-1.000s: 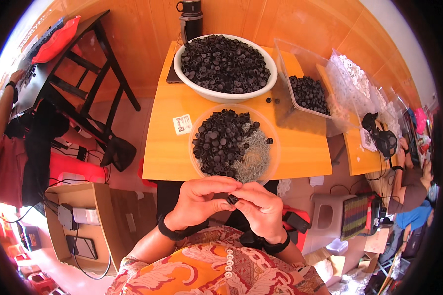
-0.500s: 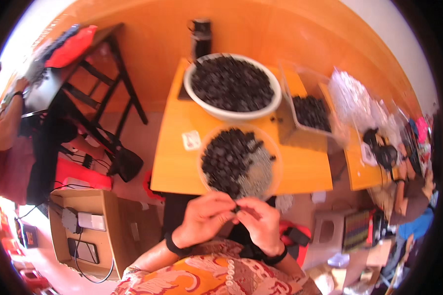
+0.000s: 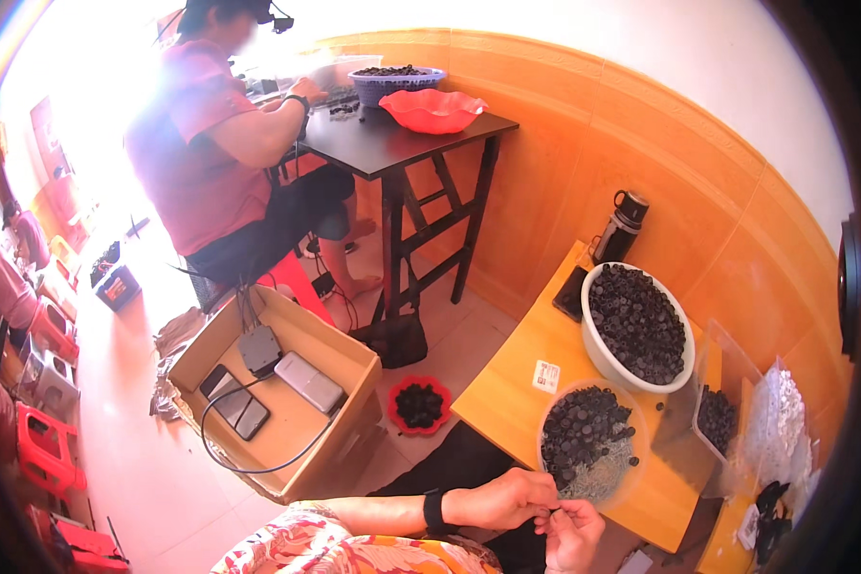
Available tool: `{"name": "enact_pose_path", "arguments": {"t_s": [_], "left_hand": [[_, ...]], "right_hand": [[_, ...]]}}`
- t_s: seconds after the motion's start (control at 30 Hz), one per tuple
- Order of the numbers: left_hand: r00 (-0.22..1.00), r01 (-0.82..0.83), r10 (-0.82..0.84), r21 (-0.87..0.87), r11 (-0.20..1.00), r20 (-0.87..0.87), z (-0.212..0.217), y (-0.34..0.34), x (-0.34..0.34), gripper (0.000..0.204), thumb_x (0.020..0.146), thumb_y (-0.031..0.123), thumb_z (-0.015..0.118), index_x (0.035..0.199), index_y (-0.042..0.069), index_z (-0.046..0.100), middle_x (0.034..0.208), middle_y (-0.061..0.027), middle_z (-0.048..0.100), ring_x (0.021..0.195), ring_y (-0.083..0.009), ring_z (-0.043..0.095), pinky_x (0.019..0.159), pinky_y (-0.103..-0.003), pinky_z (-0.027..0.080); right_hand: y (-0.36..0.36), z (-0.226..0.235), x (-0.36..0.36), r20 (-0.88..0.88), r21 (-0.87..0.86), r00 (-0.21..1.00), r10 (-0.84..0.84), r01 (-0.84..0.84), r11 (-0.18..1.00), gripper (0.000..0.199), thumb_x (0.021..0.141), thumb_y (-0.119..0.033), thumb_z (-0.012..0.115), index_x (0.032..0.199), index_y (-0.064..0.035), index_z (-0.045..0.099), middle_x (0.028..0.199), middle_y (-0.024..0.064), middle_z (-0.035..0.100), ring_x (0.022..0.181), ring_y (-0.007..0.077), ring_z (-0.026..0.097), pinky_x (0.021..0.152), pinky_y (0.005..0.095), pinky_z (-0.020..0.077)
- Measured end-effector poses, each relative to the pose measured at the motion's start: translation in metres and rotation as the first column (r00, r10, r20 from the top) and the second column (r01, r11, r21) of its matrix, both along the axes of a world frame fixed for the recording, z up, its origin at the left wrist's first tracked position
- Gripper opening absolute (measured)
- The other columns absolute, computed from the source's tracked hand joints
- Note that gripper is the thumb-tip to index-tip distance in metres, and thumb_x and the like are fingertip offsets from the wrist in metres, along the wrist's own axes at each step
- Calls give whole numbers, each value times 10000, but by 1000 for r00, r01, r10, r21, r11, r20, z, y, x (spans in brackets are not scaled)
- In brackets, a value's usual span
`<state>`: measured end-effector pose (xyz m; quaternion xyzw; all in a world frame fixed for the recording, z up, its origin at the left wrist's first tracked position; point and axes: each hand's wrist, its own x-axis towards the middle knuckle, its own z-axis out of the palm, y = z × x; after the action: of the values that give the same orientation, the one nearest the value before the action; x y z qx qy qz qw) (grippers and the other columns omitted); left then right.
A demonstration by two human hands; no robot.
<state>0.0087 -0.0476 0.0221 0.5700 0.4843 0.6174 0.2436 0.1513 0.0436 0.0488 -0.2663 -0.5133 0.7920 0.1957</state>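
Table's (image 3: 502,397) near edge runs just beyond your hands; clear round tray (image 3: 641,435) sits right at it, white basin (image 3: 631,378) close behind. Open room: bare wood left of the tray. Your left hand (image 3: 507,499) reaches in from the left, back of hand up; your right hand (image 3: 574,538) meets it, fingers curled. Fingertips of both pinch a small dark part (image 3: 555,512), mostly hidden, near the tray. White label (image 3: 546,377) on the wood: print too small to read.
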Motion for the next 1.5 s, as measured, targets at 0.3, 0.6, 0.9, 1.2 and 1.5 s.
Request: {"name": "enact_pose_path", "arguments": {"t_s": [0.3,0.6,0.9,1.2,1.5], "left_hand": [[1000,-12,15,101,995,-27,14,-3,9,95,717,-61,564,804,-25,574,751,-112,534,685,-282,567,585,-323,456],[991,-65,78,120,991,-109,0,-18,13,149,721,-87,539,856,-30,571,863,-126,539,763,-267,572,632,-313,473],[997,-33,40,89,996,-71,-3,-23,13,263,683,-73,569,940,-20,575,918,-130,523,839,-304,535,736,-351,459],[969,-211,234,236,949,-76,-15,-18,23,211,622,-42,563,833,-26,563,803,-133,518,763,-315,509,650,-363,430],[972,-132,155,134,982,-178,-11,-22,14,344,616,-48,617,955,-13,576,870,-110,534,812,-293,496,708,-354,423]], "right_hand": [[-23,10,4,34,214,979,-201,190,958,120,841,-52,556,916,38,583,786,61,596,686,121,544,651,226,431],[-19,-21,8,-107,63,984,-141,148,987,109,809,-15,566,897,44,536,775,145,604,620,197,585,522,281,485],[-9,-24,8,-70,74,997,-24,29,997,199,781,-107,575,904,39,519,739,127,586,539,194,559,494,281,466],[-33,-5,6,2,-40,999,-45,45,998,216,903,-148,467,1006,29,536,930,93,578,816,168,561,742,272,464],[-11,-38,3,-127,-115,992,-6,-9,993,187,783,12,575,944,104,549,776,157,603,632,209,591,601,300,504]]}}
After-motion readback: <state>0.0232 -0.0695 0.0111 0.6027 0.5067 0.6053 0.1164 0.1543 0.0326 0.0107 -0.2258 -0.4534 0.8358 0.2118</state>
